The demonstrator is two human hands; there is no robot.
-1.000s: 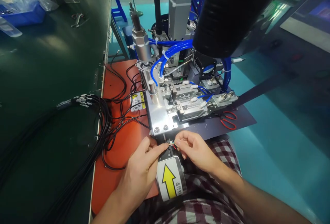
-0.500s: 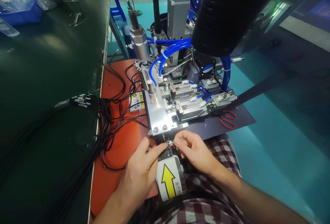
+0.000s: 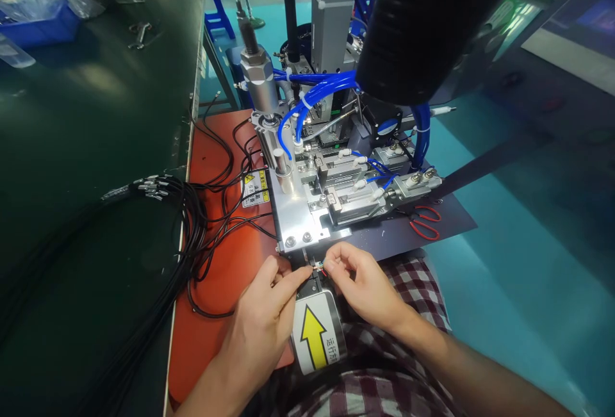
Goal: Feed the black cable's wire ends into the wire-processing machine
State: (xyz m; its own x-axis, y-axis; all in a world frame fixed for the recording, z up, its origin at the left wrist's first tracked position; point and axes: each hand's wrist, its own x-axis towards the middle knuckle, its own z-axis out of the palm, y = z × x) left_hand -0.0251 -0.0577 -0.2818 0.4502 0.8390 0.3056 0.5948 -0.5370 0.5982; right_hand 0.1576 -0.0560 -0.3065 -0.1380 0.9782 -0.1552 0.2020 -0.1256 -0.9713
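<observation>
My right hand (image 3: 361, 279) pinches thin coloured wires (image 3: 321, 268) between thumb and fingertips, just in front of the machine's metal plate. Red and bluish strands show at the fingertips. My left hand (image 3: 266, 308) is closed, one digit stretched to the same wires, its tip touching their light-coloured ends. What lies inside its curled fingers is hidden. A black cable (image 3: 211, 315) runs across the orange mat and disappears behind my left hand. Under the hands is a machine part with a white label and yellow arrow (image 3: 313, 337).
The benchtop machine (image 3: 295, 215) with blue air tubes (image 3: 331, 87) rises ahead. Red-handled pliers or scissors (image 3: 426, 223) lie to its right. A bundle of black cables (image 3: 192, 212) hangs over the dark table's edge at left, beside the orange mat (image 3: 225, 282). A black tube (image 3: 408, 32) hangs overhead.
Almost nothing differs. Both hands keep their place at the wires, and the strands at the right fingertips have shifted very slightly.
</observation>
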